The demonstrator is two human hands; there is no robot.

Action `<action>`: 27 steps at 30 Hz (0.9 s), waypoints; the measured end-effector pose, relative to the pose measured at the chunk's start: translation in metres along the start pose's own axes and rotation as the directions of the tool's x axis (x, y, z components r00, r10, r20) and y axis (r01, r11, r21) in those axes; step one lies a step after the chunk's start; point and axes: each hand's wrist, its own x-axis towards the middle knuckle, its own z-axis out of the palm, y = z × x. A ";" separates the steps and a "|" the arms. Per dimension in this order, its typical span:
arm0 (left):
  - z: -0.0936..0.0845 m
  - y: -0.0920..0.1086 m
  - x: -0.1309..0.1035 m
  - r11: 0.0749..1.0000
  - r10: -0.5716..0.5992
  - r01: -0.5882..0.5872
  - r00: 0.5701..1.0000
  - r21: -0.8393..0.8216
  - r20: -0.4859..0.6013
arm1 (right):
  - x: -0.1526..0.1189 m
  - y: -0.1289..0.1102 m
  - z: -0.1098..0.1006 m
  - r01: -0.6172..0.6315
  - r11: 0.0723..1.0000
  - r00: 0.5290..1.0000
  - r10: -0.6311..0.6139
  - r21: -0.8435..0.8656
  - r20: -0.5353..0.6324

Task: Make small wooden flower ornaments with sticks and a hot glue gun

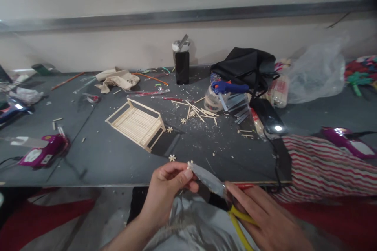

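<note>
My left hand (173,180) is closed, thumb and fingers pinching a small pale star-shaped piece (190,164) made of short wooden bits. In my right hand (265,211) is a knife (210,178) with a broad blade and a red handle; the blade's tip touches or nearly touches the pinched piece. Yellow handles (237,219) of a tool show under my right hand; I cannot tell whether the hand also grips them. Beyond my left hand lie a loose wooden star (172,158) and a tilted small frame of wooden sticks (137,123) with a slatted base.
Loose sticks (202,113) and crumbs lie mid-table. Behind them are a blue glue gun (229,87), a black bottle (182,64) and a black bag (244,64). A phone (267,115) and striped cloth (330,164) are right, a purple glue gun (44,153) left.
</note>
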 end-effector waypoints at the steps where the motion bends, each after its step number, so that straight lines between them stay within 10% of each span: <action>1: 0.000 0.000 0.000 1.000 0.000 0.000 1.000 0.011 -0.001 | -0.001 0.000 -0.001 0.006 1.000 1.000 -0.006 -0.002 -0.003; 15: -0.007 0.014 0.002 0.996 -0.046 0.038 0.993 0.075 0.105 | 0.012 -0.002 -0.018 -0.105 0.990 0.980 0.119 0.094 -0.161; 27: -0.009 0.034 0.004 0.962 -0.084 0.018 0.969 0.271 0.234 | 0.007 0.016 -0.030 0.059 0.998 0.997 -0.060 -0.036 -0.038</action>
